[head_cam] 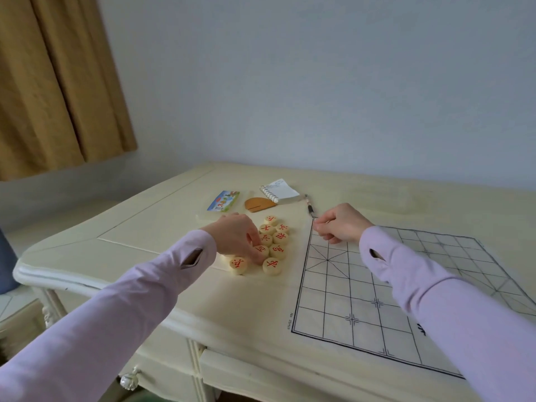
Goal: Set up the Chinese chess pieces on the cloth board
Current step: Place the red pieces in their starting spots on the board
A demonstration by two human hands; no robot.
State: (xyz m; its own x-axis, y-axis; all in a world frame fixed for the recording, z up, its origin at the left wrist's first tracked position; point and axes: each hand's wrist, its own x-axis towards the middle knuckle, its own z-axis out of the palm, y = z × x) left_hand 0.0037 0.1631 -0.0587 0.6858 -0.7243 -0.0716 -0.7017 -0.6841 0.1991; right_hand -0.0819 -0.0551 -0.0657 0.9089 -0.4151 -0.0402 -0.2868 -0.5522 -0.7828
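Observation:
A cloth board [362, 288] with a black grid lies flat on the cream table, with no pieces on it. Left of it sits a cluster of several round cream chess pieces [274, 240] with red characters. My left hand [236, 236] reaches into that cluster, and its fingertips pinch one piece [262, 250] at the near side. Over the board's far left corner, my right hand [340, 224] has its fingers curled and pinches the cloth's corner.
Behind the pieces lie a colourful card pack [224, 201], a brown wooden half-disc [259, 204], a spiral notepad [280, 191] and a pen [309, 206]. A pale box lid [207, 217] lies by my left hand. The table's rounded edge [87, 282] runs left.

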